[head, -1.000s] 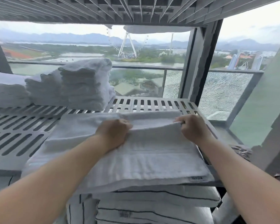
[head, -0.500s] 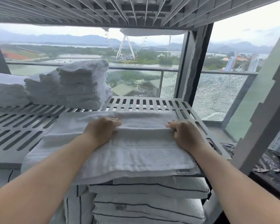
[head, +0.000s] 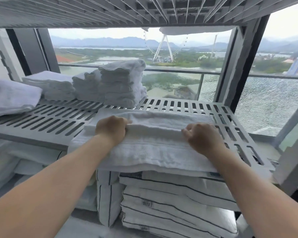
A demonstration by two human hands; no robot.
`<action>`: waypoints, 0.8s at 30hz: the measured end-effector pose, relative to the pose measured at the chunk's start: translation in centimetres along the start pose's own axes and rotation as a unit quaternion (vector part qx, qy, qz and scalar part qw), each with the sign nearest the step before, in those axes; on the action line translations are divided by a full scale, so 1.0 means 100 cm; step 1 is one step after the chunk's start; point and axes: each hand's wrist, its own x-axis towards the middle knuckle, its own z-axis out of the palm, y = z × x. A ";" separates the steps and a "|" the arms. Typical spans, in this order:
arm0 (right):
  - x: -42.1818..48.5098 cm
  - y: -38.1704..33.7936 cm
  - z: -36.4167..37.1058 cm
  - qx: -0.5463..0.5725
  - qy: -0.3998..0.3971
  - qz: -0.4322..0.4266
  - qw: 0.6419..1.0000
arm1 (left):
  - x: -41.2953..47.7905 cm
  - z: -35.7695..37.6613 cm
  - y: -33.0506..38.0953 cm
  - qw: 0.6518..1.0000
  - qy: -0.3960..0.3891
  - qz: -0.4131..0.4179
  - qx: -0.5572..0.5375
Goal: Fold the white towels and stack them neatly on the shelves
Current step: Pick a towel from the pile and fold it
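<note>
A white towel (head: 153, 146) lies across the front right of the slotted grey shelf (head: 46, 121), its near part hanging over the shelf's front edge. My left hand (head: 111, 128) grips a raised fold of the towel at its left end. My right hand (head: 202, 139) grips the same fold at its right end. The fold runs between the two hands, with a flat strip of towel beyond it. Stacks of folded white towels (head: 120, 83) stand at the back left of the shelf.
More folded white linen (head: 10, 98) lies at the shelf's far left. White pillows with dark piping (head: 175, 194) are stacked on the level below. A grey shelf post (head: 230, 69) rises at the right, and a slatted shelf (head: 144, 11) hangs overhead. A window with a glass railing is behind.
Both hands have drawn the towel's fold toward me, leaving more flat towel behind it. The towel's left side now looks narrower, and the view has shifted to the left.
</note>
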 end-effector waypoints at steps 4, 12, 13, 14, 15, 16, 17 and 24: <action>0.015 -0.058 0.010 0.051 -0.028 -0.065 0.996 | -0.004 -0.001 -0.018 0.999 0.032 -0.003 0.039; 0.044 -0.127 0.043 0.067 0.041 -0.091 0.993 | -0.001 -0.002 -0.053 0.997 0.041 0.027 0.063; 0.044 -0.127 0.045 0.072 0.045 -0.088 0.992 | -0.001 -0.001 -0.060 0.996 0.029 0.030 0.075; 0.043 -0.125 0.047 0.084 0.047 -0.085 0.992 | 0.000 -0.002 -0.067 0.995 0.017 0.034 0.089; 0.043 -0.124 0.048 0.096 0.050 -0.084 0.991 | 0.003 -0.004 -0.074 0.994 0.013 0.042 0.099; 0.043 -0.123 0.048 0.103 0.052 -0.086 0.990 | 0.006 -0.007 -0.079 0.992 0.017 0.049 0.112; 0.043 -0.124 0.048 0.104 0.055 -0.090 0.989 | 0.009 -0.010 -0.082 0.990 0.027 0.052 0.126; 0.046 -0.134 0.048 0.102 0.016 -0.072 0.992 | 0.002 0.008 -0.073 0.997 0.004 0.042 0.069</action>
